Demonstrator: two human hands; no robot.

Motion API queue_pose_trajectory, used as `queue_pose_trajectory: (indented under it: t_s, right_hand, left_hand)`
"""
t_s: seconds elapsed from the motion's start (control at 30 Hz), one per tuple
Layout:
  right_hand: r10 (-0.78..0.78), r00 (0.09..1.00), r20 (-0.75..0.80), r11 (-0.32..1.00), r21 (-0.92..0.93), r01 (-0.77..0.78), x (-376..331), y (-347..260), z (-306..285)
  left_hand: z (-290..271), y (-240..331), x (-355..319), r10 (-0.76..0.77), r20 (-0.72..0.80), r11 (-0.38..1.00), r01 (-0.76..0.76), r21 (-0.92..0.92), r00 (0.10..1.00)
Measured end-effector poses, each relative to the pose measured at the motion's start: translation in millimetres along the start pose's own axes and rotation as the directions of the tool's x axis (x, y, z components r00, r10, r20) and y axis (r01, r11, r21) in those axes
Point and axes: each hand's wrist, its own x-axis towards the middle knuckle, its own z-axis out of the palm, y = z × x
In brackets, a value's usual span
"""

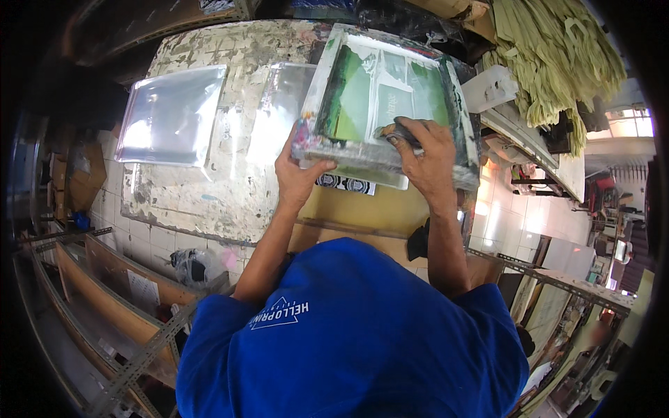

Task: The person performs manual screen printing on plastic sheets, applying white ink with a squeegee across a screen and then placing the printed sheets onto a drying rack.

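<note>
A screen-printing frame (322, 78) with green mesh and pale, clear design areas lies tilted on the worktable's right part. My left hand (296, 177) grips its near left corner, thumb along the near edge and fingers round the side. Over the near right part of the mesh, my right hand (428, 157) is closed round a dark, bunched wad (404, 134) that looks like a rag. Its far end touches or hovers just over the mesh; I cannot tell which. A sheet with black round patterns (345, 184) shows under the frame's near edge.
Clear plastic sheets (171, 115) lie stacked on the paint-stained table (209, 198), with more clear plastic (279, 97) beside the frame. Pale yellow-green bags (550, 63) hang at the far right. A metal-edged shelf rack (132, 299) stands at the lower left.
</note>
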Motion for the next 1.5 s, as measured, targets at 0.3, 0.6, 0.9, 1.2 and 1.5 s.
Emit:
queue_pose_trajectory:
  t_s: [0.3,0.6,0.9,1.2,1.5]
  right_hand:
    - [0.199,0.885,0.421,0.97,-0.21,-0.119,-45,52,85]
    - [0.183,0.954,0.239,0.947,-0.303,-0.106,-12,105,128]
    - [0.127,0.981,0.149,0.946,-0.316,-0.074,76,174,143]
    - [-0.029,0.991,0.131,0.931,-0.357,0.074,46,144,121]
    - [-0.061,0.987,0.148,0.982,-0.167,0.086,-40,24,45]
  left_hand:
    - [-47,-92,-25,0.344,0.049,0.453,-0.211,0.866,0.938]
    - [-51,-104,-25,0.418,0.052,0.453,-0.258,0.853,0.907]
    - [-50,-101,-27,0.397,0.06,0.48,-0.263,0.837,0.916]
    - [-53,-107,-32,0.332,0.048,0.55,-0.234,0.802,0.942]
    - [-37,-75,-30,0.442,-0.016,0.585,-0.275,0.763,0.897]
